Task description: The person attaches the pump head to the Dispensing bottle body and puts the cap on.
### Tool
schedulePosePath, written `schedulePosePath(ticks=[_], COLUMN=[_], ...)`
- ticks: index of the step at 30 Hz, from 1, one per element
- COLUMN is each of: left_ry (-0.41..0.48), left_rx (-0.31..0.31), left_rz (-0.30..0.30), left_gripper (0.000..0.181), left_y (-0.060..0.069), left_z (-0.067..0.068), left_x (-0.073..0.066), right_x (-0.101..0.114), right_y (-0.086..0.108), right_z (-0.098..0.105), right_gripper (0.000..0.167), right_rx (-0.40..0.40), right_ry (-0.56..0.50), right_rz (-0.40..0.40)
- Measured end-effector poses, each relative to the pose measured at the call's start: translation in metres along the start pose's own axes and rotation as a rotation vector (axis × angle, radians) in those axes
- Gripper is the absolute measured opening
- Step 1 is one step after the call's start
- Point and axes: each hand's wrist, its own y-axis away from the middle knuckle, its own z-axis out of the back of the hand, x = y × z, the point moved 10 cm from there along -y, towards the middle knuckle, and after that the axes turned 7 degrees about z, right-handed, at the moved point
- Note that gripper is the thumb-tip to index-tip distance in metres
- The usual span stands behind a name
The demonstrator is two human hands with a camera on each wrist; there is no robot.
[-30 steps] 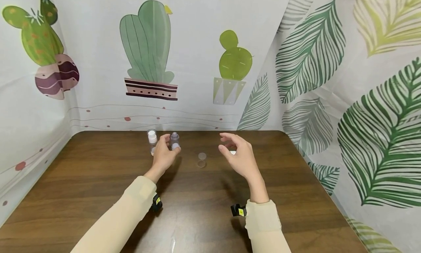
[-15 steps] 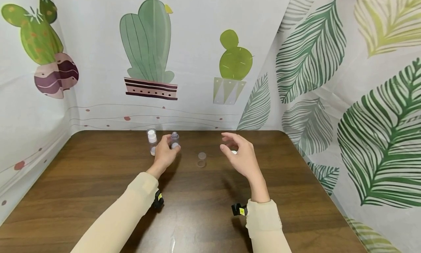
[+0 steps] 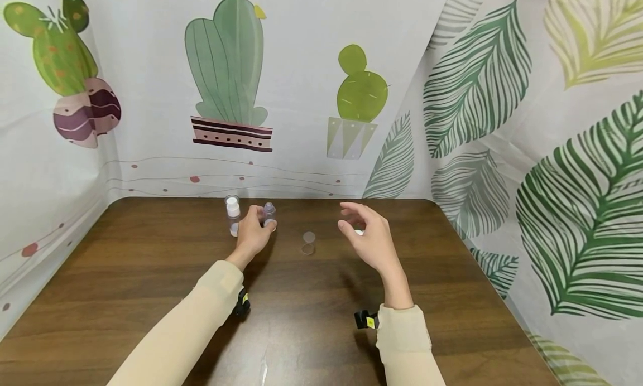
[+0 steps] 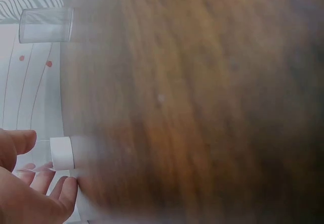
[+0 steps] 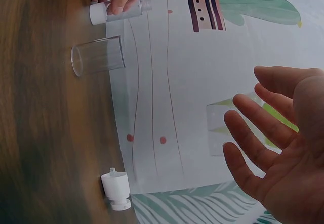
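Note:
My left hand holds a small clear bottle with a white base, upright on the table; thumb and fingers curve round its lower body. In the right wrist view, that bottle has an uncovered neck, and fingers cover part of it. Up in the air on the right, my right hand holds nothing, its fingers spread and slightly bent. Behind it is a white pump top, mostly hidden in the head view. Between the hands stands a clear cap, hollow and see-through.
Left of the left hand stands another clear bottle with a white pump, partly hidden by that hand. The brown wooden table ends at a printed curtain behind. A black camera sits at the right wrist.
Both hands stay almost in place, with only tiny shifts. The bottle, the clear cap and the pump top stay where they were; the head view drifts slightly.

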Motion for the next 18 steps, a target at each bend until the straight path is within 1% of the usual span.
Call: schedulePosePath(ticks=[7,10,18], left_ry=[-0.003,0.009,0.014], left_rx=[0.000,0.008,0.018], left_rz=[-0.029,-0.035,-0.087], left_gripper=[0.039,0.042,0.042], left_y=[0.004,0.008,0.020], left_z=[0.004,0.006,0.011], left_x=[-0.004,-0.009,-0.019], right_x=[-0.007,-0.010,-0.018], right_y=[0.002,0.002,0.005], right_z=[0.005,0.008,0.016], right_gripper=[0.035,0.035,0.035], right_rx=[-0.009,-0.015,-0.030], right_ry=[-0.014,-0.006,0.007], right_rz=[-0.032,-0.046,-0.061])
